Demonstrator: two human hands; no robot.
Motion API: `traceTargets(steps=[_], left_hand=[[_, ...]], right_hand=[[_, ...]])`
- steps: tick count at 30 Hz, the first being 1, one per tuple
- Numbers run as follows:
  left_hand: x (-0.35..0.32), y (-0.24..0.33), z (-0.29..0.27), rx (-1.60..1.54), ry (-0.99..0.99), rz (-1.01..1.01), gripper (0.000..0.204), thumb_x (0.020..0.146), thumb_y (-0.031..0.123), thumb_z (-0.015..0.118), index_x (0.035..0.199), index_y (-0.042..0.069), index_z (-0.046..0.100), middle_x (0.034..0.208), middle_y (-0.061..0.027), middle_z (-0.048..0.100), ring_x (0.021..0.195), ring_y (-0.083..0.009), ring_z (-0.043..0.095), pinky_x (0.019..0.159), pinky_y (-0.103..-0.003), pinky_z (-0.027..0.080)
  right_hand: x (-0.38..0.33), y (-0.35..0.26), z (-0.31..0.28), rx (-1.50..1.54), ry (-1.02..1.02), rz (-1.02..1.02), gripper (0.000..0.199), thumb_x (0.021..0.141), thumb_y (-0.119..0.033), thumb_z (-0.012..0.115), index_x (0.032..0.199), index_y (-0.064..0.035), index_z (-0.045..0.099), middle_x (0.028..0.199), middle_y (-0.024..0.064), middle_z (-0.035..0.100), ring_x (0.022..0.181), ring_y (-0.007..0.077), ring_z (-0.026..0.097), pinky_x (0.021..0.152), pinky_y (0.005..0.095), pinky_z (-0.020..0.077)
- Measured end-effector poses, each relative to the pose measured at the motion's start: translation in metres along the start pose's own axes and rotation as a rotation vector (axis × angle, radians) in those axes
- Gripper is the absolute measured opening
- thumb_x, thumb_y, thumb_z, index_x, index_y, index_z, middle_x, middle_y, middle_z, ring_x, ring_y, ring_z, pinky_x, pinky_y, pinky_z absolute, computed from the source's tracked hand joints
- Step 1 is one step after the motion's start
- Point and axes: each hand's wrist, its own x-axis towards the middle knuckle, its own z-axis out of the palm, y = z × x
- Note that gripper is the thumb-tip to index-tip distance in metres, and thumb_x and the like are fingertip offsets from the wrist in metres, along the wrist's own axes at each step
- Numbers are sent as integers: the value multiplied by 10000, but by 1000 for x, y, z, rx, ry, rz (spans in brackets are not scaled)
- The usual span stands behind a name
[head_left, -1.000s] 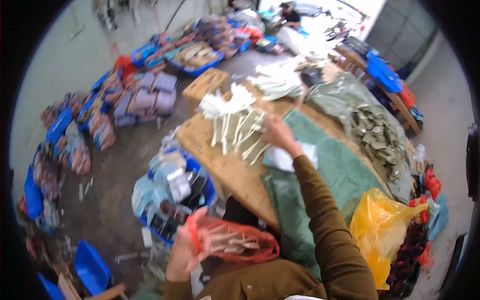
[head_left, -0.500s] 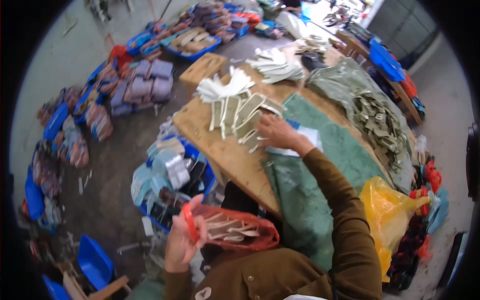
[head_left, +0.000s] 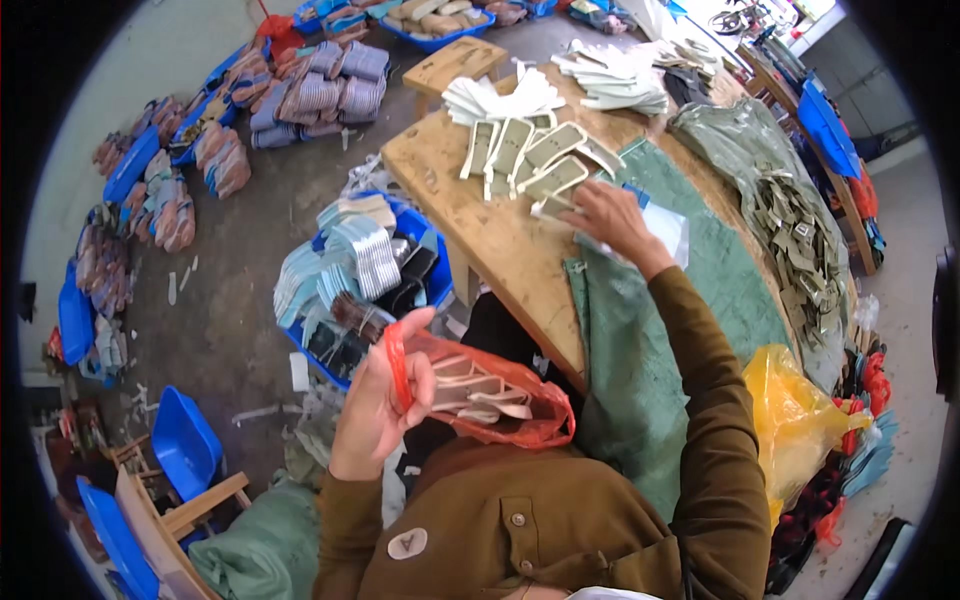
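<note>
From my end: left hand (head_left: 390,385) half curled through the red bag's (head_left: 550,415) loop; right hand (head_left: 615,222) bent over white-rimmed pieces (head_left: 555,148) on the table (head_left: 520,260), grip unclear. I'd pinch edges singly, bag mouth wide. One red bag, one table, five-plus rimmed pieces (overlapping, can't finalise).

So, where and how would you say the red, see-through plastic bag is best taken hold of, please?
Probably by the narrow red loop at the left end of the bag, coming from the left, as the left hand does: the loop stands clear of the pale, flat pieces inside, while the body spreads right.
</note>
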Motion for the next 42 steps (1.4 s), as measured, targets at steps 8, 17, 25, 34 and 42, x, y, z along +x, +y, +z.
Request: traceTargets(steps=[8,17,25,34,42], left_hand=[[-1,-1,-3,-61,-2,-2,761,988,609,369,1484,37,289,737,-47,554,520,-61,409,459,-181,322],[8,7,-9,-109,-19,-114,894,922,741,288,1486,47,289,586,10,474,400,-46,311,388,-184,258],[5,8,-2,100,-25,-120,855,954,678,348,1465,-8,334,572,-3,487,407,-33,319,391,-171,244],[9,12,-6,122,-2,-83,853,941,682,375,1462,8,339,622,-36,548,402,-34,388,382,-162,279],[17,13,-3,154,29,-40,821,954,635,424,1452,-13,350,648,-33,542,432,-48,384,401,-174,284]], right_hand=[[9,-41,-61,138,310,288,307,828,-287,747,718,-58,575,707,98,547,554,266,557,506,370,440],[-18,-232,-31,582,293,-84,375,762,-323,787,702,-93,498,651,65,408,501,219,499,437,343,392],[-36,-229,13,735,-100,52,321,829,-311,705,953,-45,575,917,109,589,822,278,646,651,381,527],[70,16,13,-99,113,273,616,764,-55,628,1355,-49,454,1305,162,558,1255,329,484,1039,428,390],[87,62,17,-203,-92,-64,275,760,-42,557,1027,-68,619,971,83,542,1026,262,520,916,385,402]])
